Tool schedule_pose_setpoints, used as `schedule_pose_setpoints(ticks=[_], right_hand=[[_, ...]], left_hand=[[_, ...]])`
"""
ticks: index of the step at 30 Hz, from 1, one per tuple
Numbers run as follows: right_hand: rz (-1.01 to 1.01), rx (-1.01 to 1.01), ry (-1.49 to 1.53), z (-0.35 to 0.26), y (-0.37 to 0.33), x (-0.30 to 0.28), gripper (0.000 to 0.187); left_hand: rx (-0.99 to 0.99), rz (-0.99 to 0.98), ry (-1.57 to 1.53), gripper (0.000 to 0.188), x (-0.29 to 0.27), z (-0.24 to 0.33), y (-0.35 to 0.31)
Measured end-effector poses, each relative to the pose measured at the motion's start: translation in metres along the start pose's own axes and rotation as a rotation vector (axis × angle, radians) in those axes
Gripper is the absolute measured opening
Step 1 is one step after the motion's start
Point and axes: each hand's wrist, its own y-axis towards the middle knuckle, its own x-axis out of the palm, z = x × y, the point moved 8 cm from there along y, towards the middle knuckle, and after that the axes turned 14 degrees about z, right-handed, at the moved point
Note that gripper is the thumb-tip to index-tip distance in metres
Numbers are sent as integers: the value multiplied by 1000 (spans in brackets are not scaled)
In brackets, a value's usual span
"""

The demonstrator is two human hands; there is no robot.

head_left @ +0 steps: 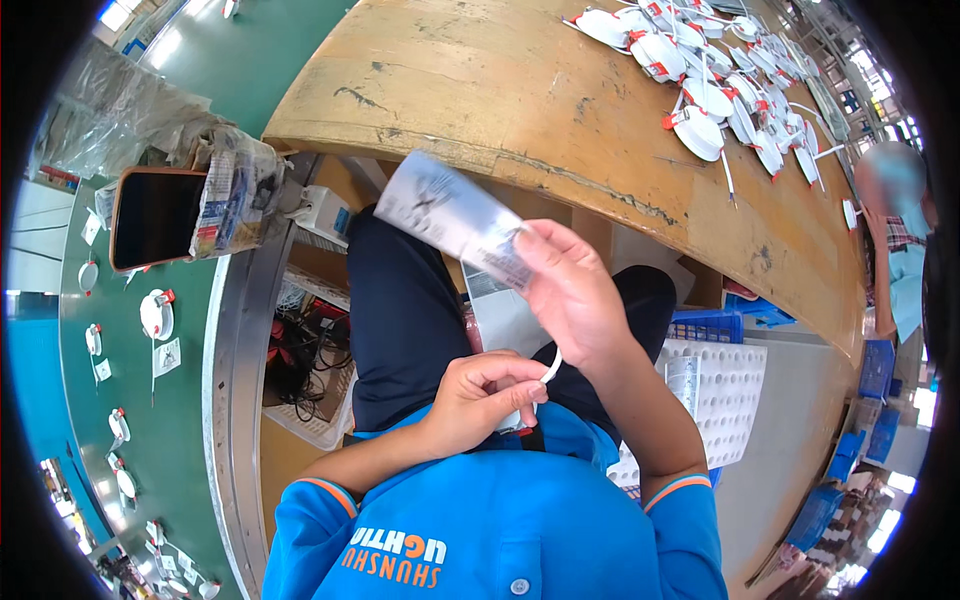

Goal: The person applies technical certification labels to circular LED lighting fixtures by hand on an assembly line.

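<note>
My right hand [575, 290] is raised over my lap, with thumb and fingers pinched on the end of a pale printed label sheet [425, 200]. The sheet is smeared by motion and tilts up to the left. Lower down, close to my shirt, my left hand [480, 402] is closed on a white cable [553, 366], which curves up toward my right wrist. A white thing with a bit of red shows under the left fingers; it is mostly hidden, and I cannot make out its kind.
White round lamps [700, 130] with red clips are heaped on the wooden table [420, 75]. Tagged lamps [157, 314] lie along the green belt [185, 420] at left, beside a phone [158, 220]. A white perforated tray [735, 400] is at right; a person [905, 265] sits beyond.
</note>
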Motion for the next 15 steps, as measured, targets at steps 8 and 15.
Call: schedule_pose_setpoints(ticks=[8, 15], right_hand=[[10, -220, -12, -36, 1, 11, 15], [-172, -22, -425, 2, -25, 21, 7]], left_hand=[[30, 336, 128, 9, -33, 7, 19], [138, 663, -40, 6, -86, -2, 17]])
